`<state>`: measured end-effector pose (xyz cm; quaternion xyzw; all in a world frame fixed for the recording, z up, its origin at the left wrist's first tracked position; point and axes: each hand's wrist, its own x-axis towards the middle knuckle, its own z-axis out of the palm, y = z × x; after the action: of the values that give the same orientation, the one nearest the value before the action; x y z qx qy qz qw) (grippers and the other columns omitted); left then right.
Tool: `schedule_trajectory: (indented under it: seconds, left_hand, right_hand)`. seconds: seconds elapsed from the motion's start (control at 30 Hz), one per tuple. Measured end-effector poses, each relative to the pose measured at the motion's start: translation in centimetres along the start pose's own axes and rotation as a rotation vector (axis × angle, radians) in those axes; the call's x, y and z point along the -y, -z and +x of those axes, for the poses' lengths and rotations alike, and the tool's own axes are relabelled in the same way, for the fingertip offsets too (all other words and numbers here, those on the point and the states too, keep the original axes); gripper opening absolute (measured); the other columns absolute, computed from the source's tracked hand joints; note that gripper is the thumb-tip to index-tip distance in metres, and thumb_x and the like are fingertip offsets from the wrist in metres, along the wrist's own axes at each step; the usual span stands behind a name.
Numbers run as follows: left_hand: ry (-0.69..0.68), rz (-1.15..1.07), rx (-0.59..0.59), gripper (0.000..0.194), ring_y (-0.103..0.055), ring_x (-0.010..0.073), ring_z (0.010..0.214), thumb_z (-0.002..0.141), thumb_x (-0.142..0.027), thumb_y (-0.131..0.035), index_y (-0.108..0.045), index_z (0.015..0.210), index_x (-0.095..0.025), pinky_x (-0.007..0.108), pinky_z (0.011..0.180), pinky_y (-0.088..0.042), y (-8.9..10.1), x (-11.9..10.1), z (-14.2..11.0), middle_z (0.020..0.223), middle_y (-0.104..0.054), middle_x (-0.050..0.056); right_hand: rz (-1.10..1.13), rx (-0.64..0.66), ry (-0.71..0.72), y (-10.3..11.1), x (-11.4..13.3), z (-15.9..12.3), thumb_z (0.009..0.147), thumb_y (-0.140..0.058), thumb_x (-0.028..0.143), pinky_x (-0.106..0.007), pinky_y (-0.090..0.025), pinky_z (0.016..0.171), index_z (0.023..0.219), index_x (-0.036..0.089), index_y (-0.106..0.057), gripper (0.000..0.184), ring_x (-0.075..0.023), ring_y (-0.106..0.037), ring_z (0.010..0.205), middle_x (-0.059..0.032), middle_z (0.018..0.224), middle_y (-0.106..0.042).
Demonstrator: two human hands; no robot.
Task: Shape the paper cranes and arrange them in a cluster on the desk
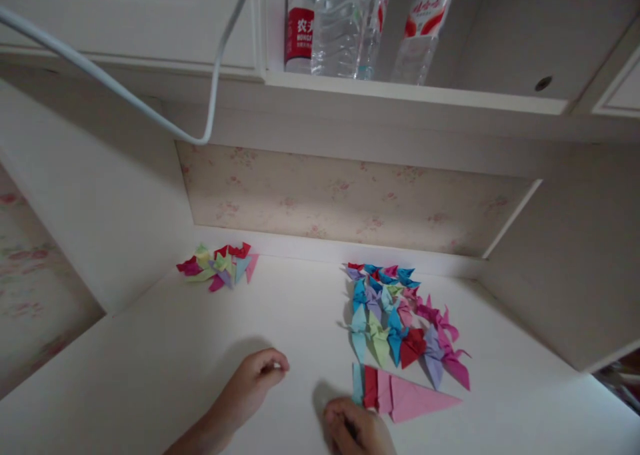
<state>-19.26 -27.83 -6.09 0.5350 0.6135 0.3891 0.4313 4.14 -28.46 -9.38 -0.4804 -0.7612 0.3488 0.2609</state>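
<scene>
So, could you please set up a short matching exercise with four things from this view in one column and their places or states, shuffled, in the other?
Column one
1. Bottles
2. Cable
3. Small paper heap
4. Flat folded papers

Column two
A. Heaped at the back left of the desk
B. Overlapping in a row by the right hand
C. Standing on the shelf
D. Hanging in a bend at the upper left

Right pairs: 1-C, 2-D, 3-A, 4-B

Left hand (pixel 254 379) curled, thumb by forefinger, left forearm (pixel 209 428) slanted, right hand (pixel 357 430) curled, both toward worktop's (pixel 295 322) near edge
</scene>
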Motion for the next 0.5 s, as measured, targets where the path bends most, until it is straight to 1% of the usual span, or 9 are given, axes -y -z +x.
schedule_trajectory:
  seconds: [0.1, 0.17, 0.33, 0.5]
  left_hand:
    - [0.040, -0.039, -0.005, 0.013, -0.041, 0.0118, 0.057, 0.068, -0.027, -0.050, -0.060, 0.068, -0.020, 0.022, 0.056, -0.029, 2.2, 1.4, -0.5, 0.059, -0.046, -0.005]
    - [0.070, -0.071, 0.020, 0.012, -0.035, 0.0099, 0.051, 0.068, -0.025, -0.047, -0.058, 0.068, -0.020, 0.022, 0.051, -0.024, 2.9, 1.7, -0.4, 0.056, -0.042, -0.006]
    - [0.051, -0.150, 0.121, 0.008, -0.027, 0.0077, 0.047, 0.062, -0.022, -0.046, -0.053, 0.064, -0.019, 0.021, 0.048, -0.018, 3.0, 1.3, -0.3, 0.053, -0.035, -0.007]
    - [0.085, -0.212, 0.125, 0.008, -0.021, 0.0070, 0.041, 0.060, -0.023, -0.044, -0.050, 0.065, -0.020, 0.022, 0.045, -0.014, 3.3, -0.1, -1.1, 0.044, -0.027, -0.009]
  right_hand:
    - [0.017, -0.003, -0.033, 0.6, 1.5, -0.3, 0.089, -0.039, 0.049, -0.021, -0.034, 0.049, 0.074, 0.020, -0.065, 0.041, -0.0132, -0.054, 0.052, 0.0001, 0.056, -0.062]
    - [0.021, 0.003, -0.064, 0.9, 2.2, -0.3, 0.090, -0.038, 0.048, -0.021, -0.036, 0.052, 0.077, 0.020, -0.064, 0.041, -0.0141, -0.055, 0.056, -0.0006, 0.060, -0.062]
    - [0.008, -0.018, -0.114, 0.9, 2.9, -0.1, 0.091, -0.037, 0.044, -0.023, -0.038, 0.056, 0.080, 0.019, -0.063, 0.038, -0.0151, -0.057, 0.060, -0.0011, 0.064, -0.063]
    - [-0.064, -0.073, -0.113, 0.8, 3.2, -0.2, 0.092, -0.037, 0.040, -0.023, -0.036, 0.056, 0.082, 0.020, -0.063, 0.035, -0.0147, -0.057, 0.059, 0.0000, 0.064, -0.063]
